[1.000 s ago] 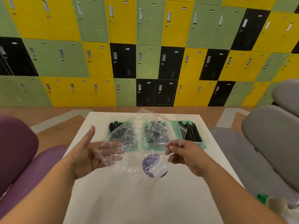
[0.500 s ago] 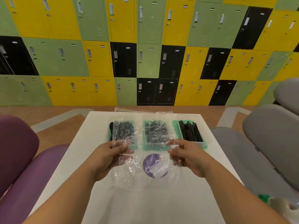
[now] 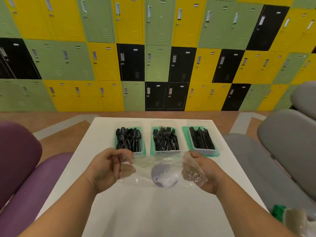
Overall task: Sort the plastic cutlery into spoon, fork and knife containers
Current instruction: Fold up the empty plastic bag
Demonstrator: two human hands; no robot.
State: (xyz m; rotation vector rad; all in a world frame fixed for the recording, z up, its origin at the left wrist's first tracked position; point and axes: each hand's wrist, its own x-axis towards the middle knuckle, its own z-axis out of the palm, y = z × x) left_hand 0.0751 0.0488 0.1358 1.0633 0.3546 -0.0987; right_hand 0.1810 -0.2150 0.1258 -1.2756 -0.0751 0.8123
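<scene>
Cutlery (image 3: 165, 142) lies sorted in three tubs (image 3: 212, 152) at the far side of the table (image 3: 153, 211), handles toward the person; spoons (image 3: 129, 139) left, forks (image 3: 165, 134) middle, knives (image 3: 201, 140) right; just nearer, a clear bag (image 3: 147, 165) stretches crosswise, left hand (image 3: 106, 166) pinching one end, right hand (image 3: 203, 170) clutching the other

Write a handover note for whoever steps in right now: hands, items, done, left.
Left hand and right hand each grip one end of the clear plastic bag, which looks empty, above the table.
Spoon container left, fork container middle, knife container right, each filled with its own kind.
Done: no loose cutlery visible.
Left: probably only to set the bag aside.
</scene>
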